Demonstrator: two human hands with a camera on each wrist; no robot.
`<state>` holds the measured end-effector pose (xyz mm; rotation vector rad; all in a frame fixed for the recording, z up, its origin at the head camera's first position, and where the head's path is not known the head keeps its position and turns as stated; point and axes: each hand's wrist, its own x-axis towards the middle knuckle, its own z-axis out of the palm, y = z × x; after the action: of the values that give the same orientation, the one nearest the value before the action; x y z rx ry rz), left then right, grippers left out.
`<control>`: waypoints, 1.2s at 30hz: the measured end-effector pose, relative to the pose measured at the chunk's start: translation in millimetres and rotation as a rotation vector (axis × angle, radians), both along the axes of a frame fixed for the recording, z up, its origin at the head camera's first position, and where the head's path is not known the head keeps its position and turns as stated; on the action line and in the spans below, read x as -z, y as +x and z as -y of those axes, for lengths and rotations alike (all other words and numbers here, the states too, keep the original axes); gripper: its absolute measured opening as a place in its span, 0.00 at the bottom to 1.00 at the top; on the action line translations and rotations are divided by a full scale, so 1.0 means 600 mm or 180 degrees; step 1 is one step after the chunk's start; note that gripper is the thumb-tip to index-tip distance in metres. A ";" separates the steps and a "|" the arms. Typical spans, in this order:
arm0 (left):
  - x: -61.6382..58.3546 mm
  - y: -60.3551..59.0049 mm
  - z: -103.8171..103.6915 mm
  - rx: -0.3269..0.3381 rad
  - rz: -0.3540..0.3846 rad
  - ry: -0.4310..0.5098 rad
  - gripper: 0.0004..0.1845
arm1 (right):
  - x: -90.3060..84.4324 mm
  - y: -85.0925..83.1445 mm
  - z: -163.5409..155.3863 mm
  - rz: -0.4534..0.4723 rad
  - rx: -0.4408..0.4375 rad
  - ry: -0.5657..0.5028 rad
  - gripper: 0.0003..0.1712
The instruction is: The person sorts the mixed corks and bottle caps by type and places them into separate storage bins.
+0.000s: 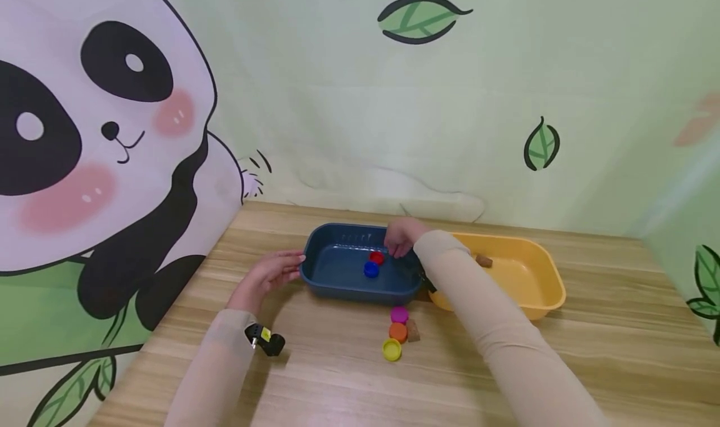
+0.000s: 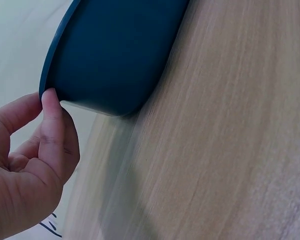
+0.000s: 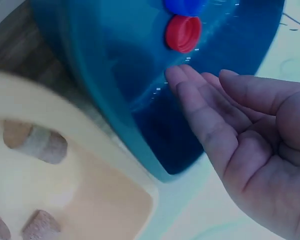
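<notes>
Two trays: a blue tray [image 1: 360, 286] and a yellow tray [image 1: 534, 289] sit side by side on the counter [image 1: 337, 383] in the head view, yellow at 3 o'clock of blue, touching.
Head, caps in tray: a red cap [image 1: 377, 257] and a blue cap [image 1: 370, 269] lie just beside each other on the blue tray's floor.
Head, right hand: the right hand [image 1: 400, 236] hangs over the blue tray at 2 o'clock of the red cap, fingers loosely bent, holding nothing.
Head, left hand: the left hand [image 1: 269, 272] rests at the blue tray's 9 o'clock end, fingertips touching its rim.
Head, loose caps: a magenta cap [image 1: 399, 314], orange cap [image 1: 397, 331] and yellow cap [image 1: 392, 349] lie in a row at 6 o'clock of the blue tray, a cork [image 1: 413, 331] beside the orange one.
Left wrist: thumb and curled fingers [image 2: 55, 130] pinch the blue tray's rim [image 2: 55, 75].
Right wrist: the open palm [image 3: 250, 145] is empty, fingers relaxed, fingertips just short of the red cap [image 3: 182, 33]; corks [image 3: 37, 142] lie in the yellow tray [image 3: 115, 210].
</notes>
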<state>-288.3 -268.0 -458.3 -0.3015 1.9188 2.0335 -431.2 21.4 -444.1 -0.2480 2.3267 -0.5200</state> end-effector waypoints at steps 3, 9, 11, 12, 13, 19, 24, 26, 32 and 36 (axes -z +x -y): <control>-0.001 0.001 0.001 -0.0012 0.0027 -0.0035 0.28 | -0.073 0.065 -0.002 -0.0241 -0.0020 0.0019 0.19; -0.001 0.001 0.006 0.0010 0.0001 -0.0054 0.29 | -0.137 0.116 -0.024 -0.0423 -0.0195 -0.0175 0.21; -0.001 0.001 0.007 0.0014 -0.0005 -0.0058 0.29 | -0.148 0.123 -0.033 -0.0466 -0.0211 -0.0254 0.21; -0.001 0.001 0.007 0.0001 0.0008 -0.0058 0.29 | -0.151 0.124 -0.037 -0.0498 -0.0201 -0.0305 0.21; 0.000 0.000 0.007 -0.0003 0.0010 -0.0057 0.29 | -0.152 0.126 -0.041 -0.0544 -0.0193 -0.0364 0.21; 0.001 0.000 0.005 0.0015 0.0007 -0.0047 0.29 | -0.158 0.138 -0.068 -0.0924 -0.0148 -0.0757 0.20; 0.002 -0.001 0.003 0.0027 -0.0012 -0.0038 0.28 | -0.165 0.161 -0.087 -0.1162 -0.0078 -0.1112 0.18; 0.002 -0.001 0.003 0.0040 -0.0026 -0.0025 0.28 | -0.168 0.173 -0.094 -0.1241 -0.0046 -0.1233 0.18; -0.001 0.000 0.001 0.0055 -0.0020 -0.0011 0.29 | -0.171 0.212 -0.118 -0.1402 0.0051 -0.1550 0.18; -0.003 0.001 0.000 0.0065 -0.0018 -0.0013 0.29 | -0.169 0.239 -0.134 -0.1405 0.0138 -0.1719 0.17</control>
<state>-287.9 -267.8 -456.4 -0.2761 1.9218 2.0197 -287.5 102.0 -342.6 -0.6189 2.5671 -1.2180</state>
